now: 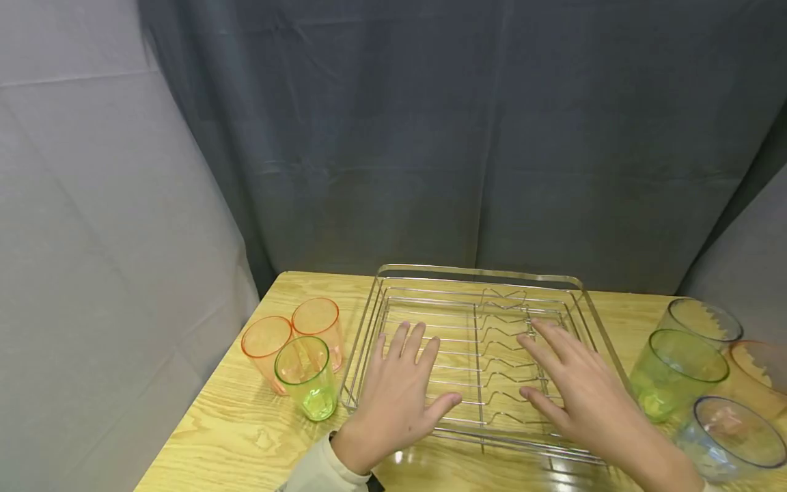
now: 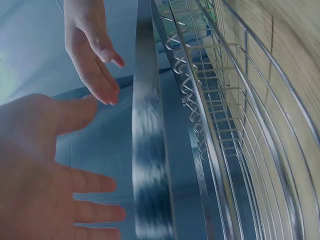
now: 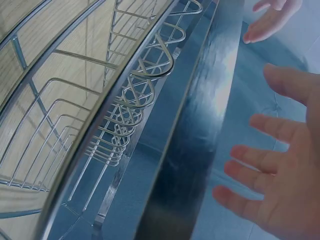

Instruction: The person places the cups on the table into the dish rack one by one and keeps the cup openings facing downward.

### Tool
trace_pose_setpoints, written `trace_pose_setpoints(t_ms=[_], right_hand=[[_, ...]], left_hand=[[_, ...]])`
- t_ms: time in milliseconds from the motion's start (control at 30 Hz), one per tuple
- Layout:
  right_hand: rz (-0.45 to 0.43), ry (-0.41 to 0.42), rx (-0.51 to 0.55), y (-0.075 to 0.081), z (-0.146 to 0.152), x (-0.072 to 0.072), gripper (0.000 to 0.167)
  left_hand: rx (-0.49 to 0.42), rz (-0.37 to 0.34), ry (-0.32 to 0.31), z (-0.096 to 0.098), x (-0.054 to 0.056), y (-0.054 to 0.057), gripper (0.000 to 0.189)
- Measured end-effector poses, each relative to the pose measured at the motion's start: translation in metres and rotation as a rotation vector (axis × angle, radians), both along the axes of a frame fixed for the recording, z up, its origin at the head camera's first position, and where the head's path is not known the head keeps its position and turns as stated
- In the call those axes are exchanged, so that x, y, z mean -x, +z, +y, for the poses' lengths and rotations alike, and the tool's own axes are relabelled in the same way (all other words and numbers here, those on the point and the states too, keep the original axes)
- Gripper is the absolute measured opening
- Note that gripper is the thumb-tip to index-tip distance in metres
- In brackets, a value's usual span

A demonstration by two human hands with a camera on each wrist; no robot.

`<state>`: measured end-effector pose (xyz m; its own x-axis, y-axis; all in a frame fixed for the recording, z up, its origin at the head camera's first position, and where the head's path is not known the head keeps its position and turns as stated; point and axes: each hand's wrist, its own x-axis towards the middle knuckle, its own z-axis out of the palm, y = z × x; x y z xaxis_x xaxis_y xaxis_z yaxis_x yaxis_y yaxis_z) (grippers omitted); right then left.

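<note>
A metal wire dish rack (image 1: pixel 476 348) stands on the wooden table in the head view, with wavy dividers along its right half. Over its front left part my left hand (image 1: pixel 399 396) hovers palm down, fingers spread. My right hand (image 1: pixel 578 389) is over the rack's right side, its fingers also straight and apart. Both hold nothing. In the left wrist view the left hand (image 2: pixel 55 175) is above the level of the rack's flat rim (image 2: pixel 150 150). The right wrist view likewise has the right hand (image 3: pixel 275 160) above the rim (image 3: pixel 195 130).
Left of the rack stand two orange tumblers (image 1: pixel 264 345) and a green tumbler (image 1: pixel 313 389). To the right are a green tumbler (image 1: pixel 670 383), a clear one (image 1: pixel 703 318), an orange one (image 1: pixel 759 376) and a blue one (image 1: pixel 722 444). A dark curtain (image 1: pixel 479 137) hangs behind the table.
</note>
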<state>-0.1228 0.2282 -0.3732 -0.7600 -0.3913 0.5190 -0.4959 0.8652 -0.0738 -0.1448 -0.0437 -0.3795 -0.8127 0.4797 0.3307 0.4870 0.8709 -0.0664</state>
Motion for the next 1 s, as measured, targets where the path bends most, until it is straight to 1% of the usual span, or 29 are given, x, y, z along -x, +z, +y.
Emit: trace_pose_setpoints(t_ms=[67, 200, 367, 567, 733, 833, 900, 1000], right_hand=[[0.007, 0.027, 0.012, 0.000, -0.001, -0.001, 0.072], [0.034, 0.062, 0.027, -0.001, 0.000, -0.002, 0.067], [0.036, 0.059, 0.029, -0.001, 0.003, -0.003, 0.061], [0.042, 0.055, 0.020, -0.004, 0.006, -0.005, 0.052], [0.031, 0.038, 0.021, -0.005, 0.009, -0.005, 0.049], [0.031, 0.018, 0.019, -0.007, 0.012, -0.004, 0.048], [0.034, 0.008, 0.021, -0.009, 0.015, -0.004, 0.047], [0.044, -0.003, 0.013, -0.012, 0.017, -0.002, 0.046]], left_hand=[[-0.021, 0.007, 0.003, -0.006, 0.000, -0.002, 0.074], [-0.092, 0.029, 0.017, -0.020, 0.000, -0.007, 0.065], [-0.167, 0.039, 0.034, -0.031, 0.003, -0.012, 0.060], [-0.199, 0.051, 0.050, -0.036, 0.011, -0.020, 0.059], [-0.213, 0.057, 0.068, -0.038, 0.019, -0.028, 0.060], [-0.231, 0.030, 0.079, -0.040, 0.023, -0.034, 0.063], [-0.245, -0.009, 0.087, -0.041, 0.026, -0.037, 0.065], [-0.285, -0.092, 0.118, -0.043, 0.028, -0.041, 0.068]])
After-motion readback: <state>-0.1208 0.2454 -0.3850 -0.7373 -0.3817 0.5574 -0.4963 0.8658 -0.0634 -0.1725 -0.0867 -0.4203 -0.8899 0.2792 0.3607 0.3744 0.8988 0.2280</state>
